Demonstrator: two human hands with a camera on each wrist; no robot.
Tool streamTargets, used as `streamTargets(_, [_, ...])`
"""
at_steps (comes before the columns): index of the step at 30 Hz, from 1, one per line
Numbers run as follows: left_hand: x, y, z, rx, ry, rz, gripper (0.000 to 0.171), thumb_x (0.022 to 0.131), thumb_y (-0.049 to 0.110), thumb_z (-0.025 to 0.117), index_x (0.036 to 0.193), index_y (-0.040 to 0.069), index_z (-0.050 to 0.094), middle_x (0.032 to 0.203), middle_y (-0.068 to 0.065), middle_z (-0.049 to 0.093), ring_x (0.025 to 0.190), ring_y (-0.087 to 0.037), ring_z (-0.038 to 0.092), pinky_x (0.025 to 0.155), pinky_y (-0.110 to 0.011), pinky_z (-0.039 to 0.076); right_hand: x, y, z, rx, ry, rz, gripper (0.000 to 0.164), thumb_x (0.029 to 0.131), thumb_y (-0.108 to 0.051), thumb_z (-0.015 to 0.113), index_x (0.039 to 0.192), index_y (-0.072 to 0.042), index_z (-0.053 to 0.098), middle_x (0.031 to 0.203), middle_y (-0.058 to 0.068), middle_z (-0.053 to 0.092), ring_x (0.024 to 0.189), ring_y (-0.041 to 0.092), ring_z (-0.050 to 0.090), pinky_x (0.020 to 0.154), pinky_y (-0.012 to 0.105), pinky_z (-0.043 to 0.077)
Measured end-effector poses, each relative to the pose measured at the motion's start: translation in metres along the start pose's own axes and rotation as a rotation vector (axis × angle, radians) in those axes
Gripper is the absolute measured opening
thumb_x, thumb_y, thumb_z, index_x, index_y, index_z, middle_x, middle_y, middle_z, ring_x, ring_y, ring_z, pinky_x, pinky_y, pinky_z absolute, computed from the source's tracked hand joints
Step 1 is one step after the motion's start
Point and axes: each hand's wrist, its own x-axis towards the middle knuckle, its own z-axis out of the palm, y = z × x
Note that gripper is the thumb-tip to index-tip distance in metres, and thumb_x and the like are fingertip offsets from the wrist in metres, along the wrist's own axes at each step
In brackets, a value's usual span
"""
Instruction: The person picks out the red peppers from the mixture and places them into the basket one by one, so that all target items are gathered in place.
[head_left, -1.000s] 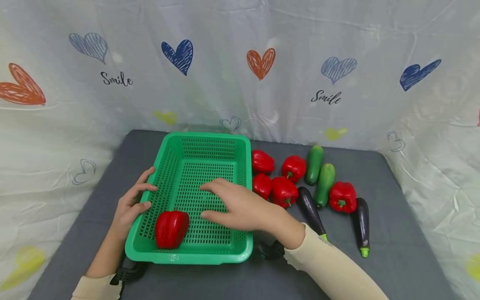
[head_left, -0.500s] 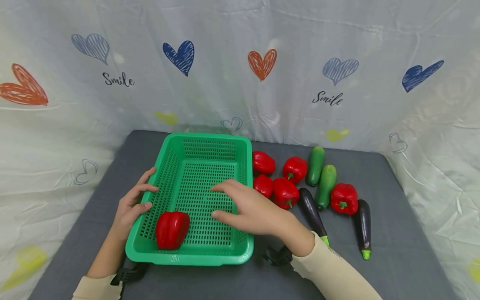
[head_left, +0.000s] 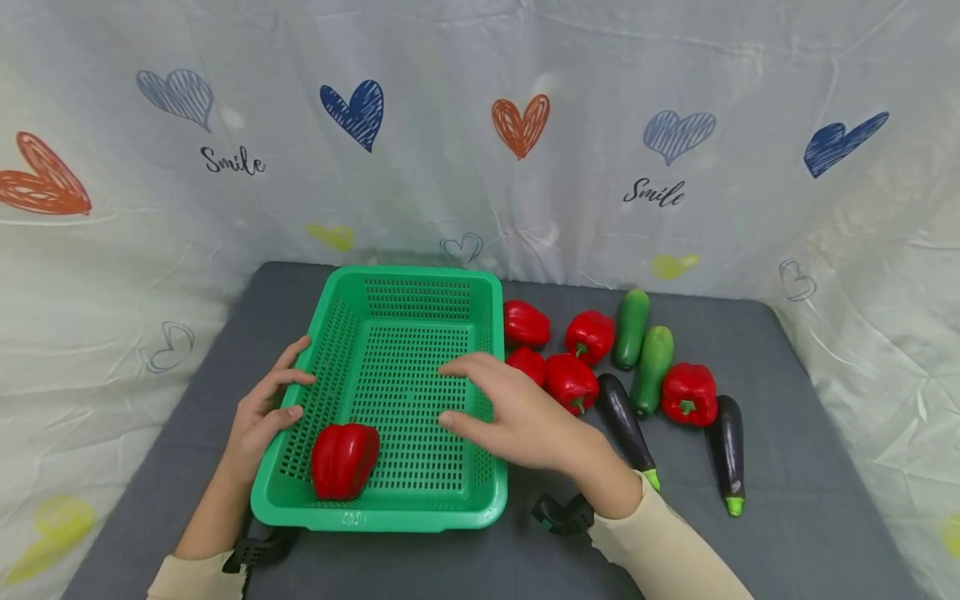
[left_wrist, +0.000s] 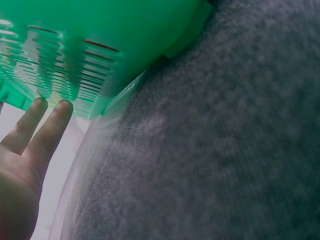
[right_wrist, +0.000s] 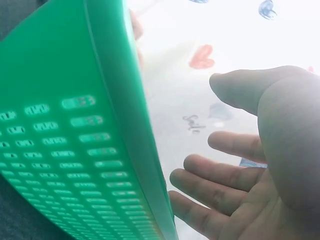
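A green plastic basket (head_left: 412, 367) with slotted walls stands on the left half of the grey table. One red bell pepper (head_left: 344, 461) lies inside, at its near left corner. My left hand (head_left: 258, 417) holds the basket's left rim, with the thumb and a finger reaching over the edge. In the left wrist view, two fingers (left_wrist: 50, 127) touch the outer wall from below. My right hand (head_left: 517, 412) is over the basket's right rim, holding nothing. Its thumb and fingers are spread apart, as the right wrist view also shows.
Right of the basket lie several red bell peppers (head_left: 572, 383), two green cucumbers (head_left: 652, 367) and two eggplants (head_left: 726, 454). Another red pepper (head_left: 688, 394) sits between a cucumber and an eggplant. A white curtain (head_left: 450, 183) printed with hearts hangs behind the table (head_left: 787, 467).
My right hand has moved rightward from over the basket's middle to its right rim, fingers still spread. The left hand, basket and pepper inside have stayed in place.
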Motion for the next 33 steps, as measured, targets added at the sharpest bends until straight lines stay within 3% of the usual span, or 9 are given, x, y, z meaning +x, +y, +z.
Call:
streamTargets(12, [-0.001, -0.002, -0.001, 0.009, 0.001, 0.002, 0.042, 0.087, -0.024, 0.041, 0.124, -0.020, 0.060, 0.172, -0.024, 0.037, 0.163, -0.027, 0.030, 0.121, -0.029, 0.031, -0.005, 0.009, -0.007, 0.035, 0.080, 0.010, 0.051, 0.103, -0.033, 0.077, 0.148, -0.015, 0.061, 0.148, -0.005, 0.061, 0.134, 0.009, 0.057, 0.109, 0.043, 0.054])
streamTargets(20, [0.000, 0.002, -0.001, 0.009, -0.001, 0.008, 0.042, 0.086, -0.025, 0.041, 0.124, -0.020, 0.059, 0.173, -0.023, 0.037, 0.164, -0.028, 0.029, 0.121, -0.029, 0.031, -0.007, 0.015, -0.014, 0.045, 0.123, 0.017, 0.048, 0.104, -0.034, 0.076, 0.147, -0.017, 0.062, 0.145, -0.011, 0.061, 0.117, 0.018, 0.064, 0.088, 0.041, 0.062])
streamTargets(25, [0.001, 0.003, 0.000, 0.013, 0.001, -0.007, 0.040, 0.087, -0.024, 0.042, 0.124, -0.020, 0.059, 0.173, -0.024, 0.036, 0.164, -0.028, 0.029, 0.121, -0.029, 0.030, -0.012, 0.022, -0.023, 0.023, 0.166, 0.055, 0.049, 0.104, -0.033, 0.075, 0.148, -0.016, 0.062, 0.147, -0.004, 0.062, 0.130, 0.024, 0.063, 0.101, 0.046, 0.058])
streamTargets(33, [0.001, 0.002, 0.001, 0.014, -0.005, -0.004, 0.040, 0.088, -0.024, 0.041, 0.124, -0.021, 0.058, 0.172, -0.026, 0.035, 0.163, -0.029, 0.029, 0.122, -0.030, 0.030, -0.019, 0.039, -0.037, 0.034, 0.251, 0.081, 0.045, 0.106, -0.019, 0.071, 0.148, -0.007, 0.062, 0.144, 0.010, 0.066, 0.129, 0.031, 0.064, 0.109, 0.056, 0.052])
